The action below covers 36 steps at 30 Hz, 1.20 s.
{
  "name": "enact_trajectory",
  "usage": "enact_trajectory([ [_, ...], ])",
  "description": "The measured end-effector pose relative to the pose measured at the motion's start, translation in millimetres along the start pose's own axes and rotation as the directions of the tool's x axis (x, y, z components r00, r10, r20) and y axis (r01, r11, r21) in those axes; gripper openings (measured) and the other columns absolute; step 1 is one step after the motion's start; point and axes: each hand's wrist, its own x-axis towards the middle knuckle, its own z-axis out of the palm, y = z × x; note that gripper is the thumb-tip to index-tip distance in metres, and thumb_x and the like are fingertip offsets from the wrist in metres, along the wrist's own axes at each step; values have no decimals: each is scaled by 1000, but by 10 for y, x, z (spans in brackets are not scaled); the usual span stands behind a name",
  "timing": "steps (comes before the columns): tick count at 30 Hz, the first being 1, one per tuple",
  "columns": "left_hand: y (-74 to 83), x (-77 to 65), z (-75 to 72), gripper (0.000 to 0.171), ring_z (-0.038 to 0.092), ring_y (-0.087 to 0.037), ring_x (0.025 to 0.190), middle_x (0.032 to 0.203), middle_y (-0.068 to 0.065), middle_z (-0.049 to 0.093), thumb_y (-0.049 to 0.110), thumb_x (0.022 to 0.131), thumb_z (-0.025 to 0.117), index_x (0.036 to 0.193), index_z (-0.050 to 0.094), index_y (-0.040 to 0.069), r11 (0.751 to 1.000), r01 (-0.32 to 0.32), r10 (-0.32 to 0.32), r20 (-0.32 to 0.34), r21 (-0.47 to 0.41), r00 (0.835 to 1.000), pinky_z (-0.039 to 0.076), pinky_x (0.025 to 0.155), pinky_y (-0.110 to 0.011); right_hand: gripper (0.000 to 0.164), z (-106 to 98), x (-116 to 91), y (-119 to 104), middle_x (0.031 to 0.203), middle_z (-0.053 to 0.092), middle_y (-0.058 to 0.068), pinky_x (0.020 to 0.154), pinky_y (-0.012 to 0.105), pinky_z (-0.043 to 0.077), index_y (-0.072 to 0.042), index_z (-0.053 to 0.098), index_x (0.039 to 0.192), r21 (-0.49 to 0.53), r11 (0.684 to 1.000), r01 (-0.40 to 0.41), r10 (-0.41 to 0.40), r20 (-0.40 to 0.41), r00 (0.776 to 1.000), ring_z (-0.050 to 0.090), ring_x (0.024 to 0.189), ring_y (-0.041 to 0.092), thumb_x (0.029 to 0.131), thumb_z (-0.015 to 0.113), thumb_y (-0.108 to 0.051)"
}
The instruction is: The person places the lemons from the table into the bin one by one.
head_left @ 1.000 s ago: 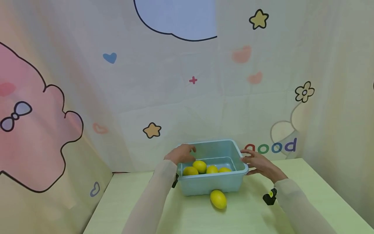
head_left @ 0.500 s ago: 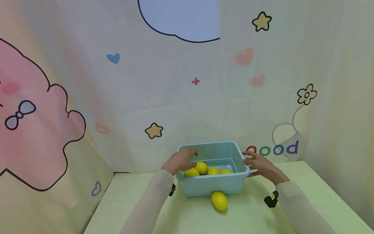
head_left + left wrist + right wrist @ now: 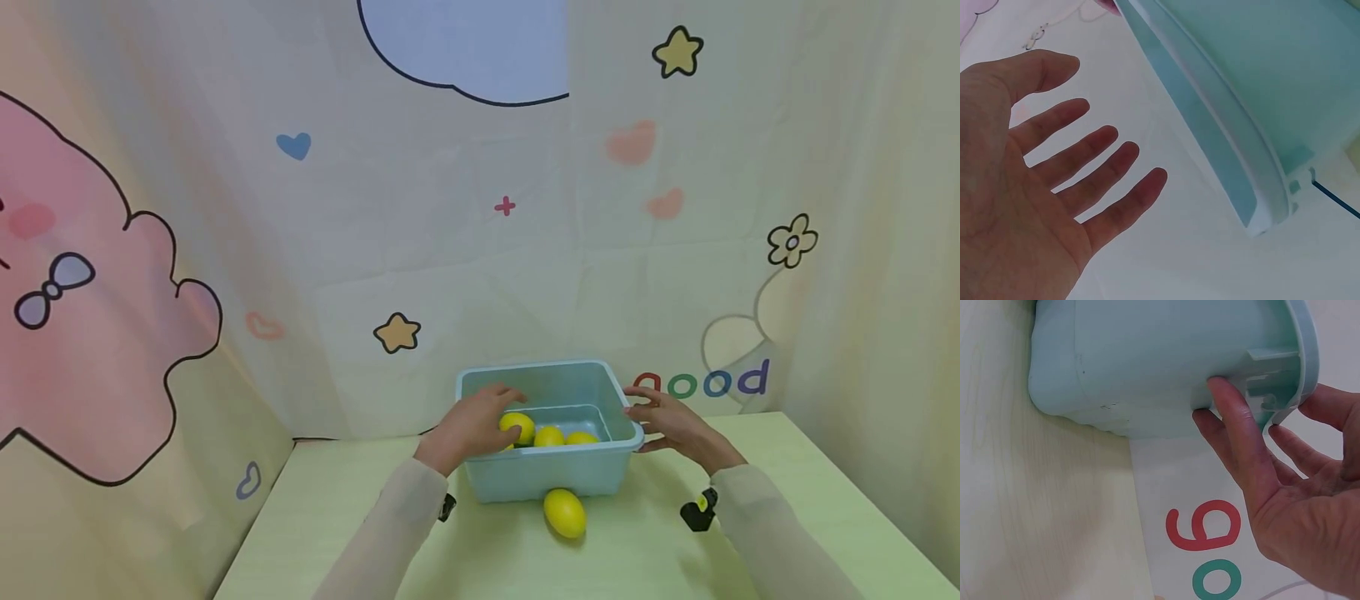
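A light blue plastic basin [image 3: 517, 478] stands on the table with several lemons [image 3: 550, 437] lying inside it. My left hand [image 3: 474, 425] hovers over the basin's left front corner, fingers spread and nothing in them; it hides part of the leftmost lemon. In the left wrist view, the palm and fingers [image 3: 1113, 219] are apart from the basin's rim [image 3: 1210, 94]. My right hand [image 3: 675, 427] holds the right rim, some fingers [image 3: 1232, 406] against the outer wall under the lip and another digit at the rim's edge. One lemon [image 3: 565, 513] lies on the table, close before the basin's front wall.
The pale wooden table [image 3: 337, 517] ends at a printed cloth backdrop [image 3: 450, 250] just behind the basin. More cloth hangs at the left and right sides. A black wrist device [image 3: 699, 512] hangs beneath the right sleeve.
My left hand has drawn back from inside the basin toward its near left corner, still spread. The right hand keeps its place on the rim; the lemons look unmoved.
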Motion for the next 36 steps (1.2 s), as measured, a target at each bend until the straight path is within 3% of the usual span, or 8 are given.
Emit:
enact_trajectory([
  [9,171,-165,58,47,53,-21,129,147,-1,50,33,95,59,141,52,21,997,-80,81,-70,22,994,51,102,-39,65,-5,15,20,138,53,25,79,42,60,-10,29,152,0,1000,7,-7,5,1000,68,100,25,97,59,-28],
  [13,206,-222,125,50,53,-22,129,147,-1,49,33,95,61,142,51,21,995,-97,99,-96,28,990,52,100,-44,65,-11,22,21,137,53,24,79,41,60,-10,29,152,7,1000,4,-4,5,1000,68,99,24,97,59,-29],
  [23,290,-323,268,45,59,-19,122,142,0,54,31,94,60,137,54,23,975,-205,218,-187,87,958,56,86,-37,65,-9,-2,-2,139,51,26,79,42,60,-10,28,153,0,1000,10,-10,11,1000,68,100,24,98,57,-28],
  [29,370,-377,317,45,60,-17,120,141,0,54,30,94,61,138,53,24,962,-253,268,-178,103,947,56,89,-31,64,-14,14,7,138,52,25,80,42,60,-10,28,153,1,1000,2,-3,8,1000,68,100,24,98,57,-28],
  [36,474,-407,436,48,59,-15,122,143,1,54,33,93,62,139,53,25,958,-273,282,-113,91,953,52,98,-28,66,-20,8,5,138,52,26,80,42,60,-10,27,154,8,1000,2,-3,18,1000,68,99,25,98,58,-29],
])
